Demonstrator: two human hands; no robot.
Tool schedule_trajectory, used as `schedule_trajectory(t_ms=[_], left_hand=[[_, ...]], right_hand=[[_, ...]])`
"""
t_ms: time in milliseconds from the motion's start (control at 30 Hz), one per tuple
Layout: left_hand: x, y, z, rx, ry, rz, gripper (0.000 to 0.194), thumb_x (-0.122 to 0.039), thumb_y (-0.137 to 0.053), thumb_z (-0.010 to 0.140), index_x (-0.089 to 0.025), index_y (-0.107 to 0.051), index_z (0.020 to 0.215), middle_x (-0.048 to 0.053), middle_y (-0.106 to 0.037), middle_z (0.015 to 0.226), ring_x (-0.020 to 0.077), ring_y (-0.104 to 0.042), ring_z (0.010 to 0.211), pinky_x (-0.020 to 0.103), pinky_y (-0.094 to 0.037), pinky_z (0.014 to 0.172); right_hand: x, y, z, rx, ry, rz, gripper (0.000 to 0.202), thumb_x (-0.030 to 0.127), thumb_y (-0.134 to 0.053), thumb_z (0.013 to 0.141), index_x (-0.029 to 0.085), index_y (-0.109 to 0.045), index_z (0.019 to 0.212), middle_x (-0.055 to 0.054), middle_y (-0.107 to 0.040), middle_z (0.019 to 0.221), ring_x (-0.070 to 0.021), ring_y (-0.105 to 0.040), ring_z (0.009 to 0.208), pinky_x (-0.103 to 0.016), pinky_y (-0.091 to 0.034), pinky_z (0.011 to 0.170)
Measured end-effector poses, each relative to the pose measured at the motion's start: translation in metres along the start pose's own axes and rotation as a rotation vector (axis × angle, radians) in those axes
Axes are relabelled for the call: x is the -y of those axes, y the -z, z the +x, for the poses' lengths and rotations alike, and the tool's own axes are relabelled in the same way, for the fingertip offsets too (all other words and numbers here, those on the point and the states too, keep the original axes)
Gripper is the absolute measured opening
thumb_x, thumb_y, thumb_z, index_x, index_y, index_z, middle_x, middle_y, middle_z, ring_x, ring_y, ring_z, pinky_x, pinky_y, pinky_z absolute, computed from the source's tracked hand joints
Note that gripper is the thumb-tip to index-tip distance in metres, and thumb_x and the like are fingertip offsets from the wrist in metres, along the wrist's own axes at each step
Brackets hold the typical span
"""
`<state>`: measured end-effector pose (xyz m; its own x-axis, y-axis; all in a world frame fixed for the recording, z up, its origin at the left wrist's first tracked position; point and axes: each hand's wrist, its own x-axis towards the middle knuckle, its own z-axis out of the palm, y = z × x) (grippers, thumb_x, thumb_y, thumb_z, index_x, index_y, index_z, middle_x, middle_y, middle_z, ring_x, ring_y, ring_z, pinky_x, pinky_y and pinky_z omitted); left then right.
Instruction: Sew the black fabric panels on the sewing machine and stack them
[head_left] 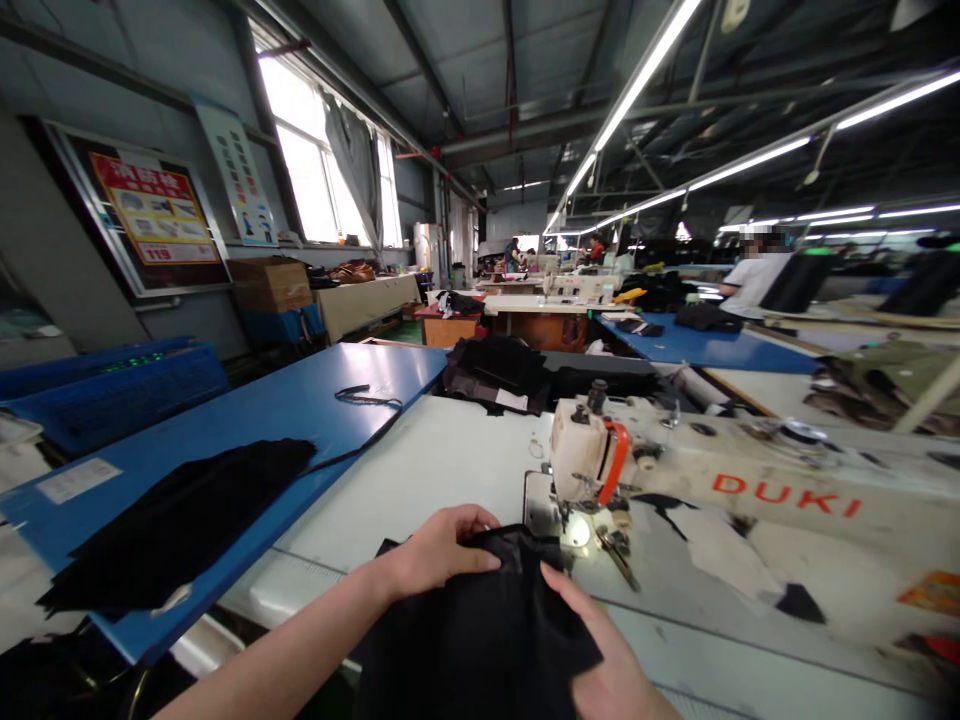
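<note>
A piece of black fabric [480, 640] hangs over the front edge of the sewing table, its top edge close to the needle area of a white sewing machine [720, 470]. My left hand [446, 550] pinches the fabric's upper edge between thumb and fingers. On the right side of the same piece, my right hand [592, 630] grips it, thumb on top and the other fingers mostly hidden. A small lamp [577, 530] glows beside the presser foot, just beyond the fabric.
Left of the machine stands a blue table [367, 370] with a stack of black fabric pieces [202, 510] and a thin black strap [367, 397]. More dark fabric [495, 370] lies behind the machine. A person in white [754, 280] is farther back on the right.
</note>
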<state>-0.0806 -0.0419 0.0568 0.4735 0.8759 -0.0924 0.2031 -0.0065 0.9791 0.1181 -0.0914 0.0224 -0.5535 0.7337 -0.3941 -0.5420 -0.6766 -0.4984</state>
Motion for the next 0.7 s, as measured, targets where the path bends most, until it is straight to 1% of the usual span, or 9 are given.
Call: schedule_trajectory(t_ms=[100,167,200,300,400,500,600,700], left_hand=[[-0.008,-0.004,-0.007,0.081,-0.003,-0.196,0.038,-0.026,-0.076,0.065,-0.014,-0.059,0.097,0.001,-0.061,0.084,0.013,-0.056,0.076,0.024,-0.042,0.071],[-0.015,-0.006,-0.012,0.117,-0.02,-0.236,0.043,-0.024,-0.078,0.063,-0.014,-0.059,0.1,0.0,-0.059,0.082,0.0116,-0.055,0.073,0.023,-0.04,0.069],[-0.018,-0.008,-0.015,0.13,-0.026,-0.237,0.046,-0.024,-0.079,0.063,-0.015,-0.058,0.103,0.0,-0.058,0.08,0.0109,-0.054,0.072,0.022,-0.039,0.067],[-0.025,-0.012,-0.019,0.16,-0.032,-0.195,0.05,-0.021,-0.078,0.063,-0.016,-0.057,0.108,-0.002,-0.056,0.08,0.0106,-0.052,0.071,0.021,-0.038,0.065],[-0.028,-0.016,-0.02,0.177,-0.029,-0.11,0.048,-0.018,-0.074,0.064,-0.017,-0.057,0.109,0.0,-0.058,0.087,0.0133,-0.055,0.078,0.024,-0.042,0.071],[-0.028,-0.018,-0.02,0.161,-0.025,-0.002,0.048,-0.016,-0.073,0.063,-0.018,-0.058,0.109,0.001,-0.061,0.094,0.0166,-0.056,0.085,0.027,-0.044,0.077],[-0.029,-0.018,-0.02,0.153,-0.022,0.072,0.049,-0.017,-0.072,0.064,-0.019,-0.058,0.111,0.002,-0.062,0.098,0.0186,-0.058,0.089,0.029,-0.045,0.08],[-0.031,-0.018,-0.021,0.143,-0.021,0.116,0.05,-0.018,-0.071,0.064,-0.02,-0.058,0.112,0.002,-0.063,0.099,0.0192,-0.058,0.09,0.029,-0.045,0.08]], right_hand=[[0.006,0.008,-0.001,-0.04,0.075,-0.082,0.02,0.03,-0.069,0.074,0.014,-0.069,0.087,-0.006,-0.07,0.076,-0.018,-0.064,0.072,-0.029,-0.048,0.07],[0.011,0.01,-0.001,-0.061,0.129,-0.162,0.019,0.024,-0.074,0.069,0.013,-0.069,0.084,-0.005,-0.069,0.073,-0.015,-0.062,0.066,-0.025,-0.046,0.067],[0.013,0.011,0.0,-0.054,0.141,-0.201,0.02,0.023,-0.076,0.067,0.013,-0.069,0.083,-0.005,-0.069,0.071,-0.014,-0.061,0.063,-0.024,-0.045,0.065],[0.016,0.007,0.001,-0.014,0.13,-0.291,0.024,0.026,-0.078,0.064,0.012,-0.069,0.082,-0.004,-0.067,0.067,-0.0127,-0.058,0.059,-0.023,-0.043,0.062],[0.011,0.002,0.004,-0.013,0.096,-0.372,0.024,0.029,-0.078,0.063,0.013,-0.07,0.078,-0.004,-0.066,0.064,-0.0123,-0.057,0.058,-0.022,-0.04,0.057],[0.002,-0.001,0.009,-0.029,0.081,-0.443,0.023,0.027,-0.08,0.059,0.013,-0.069,0.074,-0.003,-0.065,0.063,-0.0111,-0.055,0.056,-0.021,-0.038,0.055],[-0.005,0.0,0.015,-0.026,0.063,-0.425,0.022,0.025,-0.08,0.056,0.013,-0.068,0.069,-0.001,-0.062,0.057,-0.0094,-0.052,0.051,-0.021,-0.037,0.053],[-0.009,0.001,0.019,0.001,0.046,-0.391,0.022,0.026,-0.079,0.057,0.014,-0.068,0.071,0.0,-0.062,0.056,-0.011,-0.054,0.052,-0.023,-0.04,0.055]])
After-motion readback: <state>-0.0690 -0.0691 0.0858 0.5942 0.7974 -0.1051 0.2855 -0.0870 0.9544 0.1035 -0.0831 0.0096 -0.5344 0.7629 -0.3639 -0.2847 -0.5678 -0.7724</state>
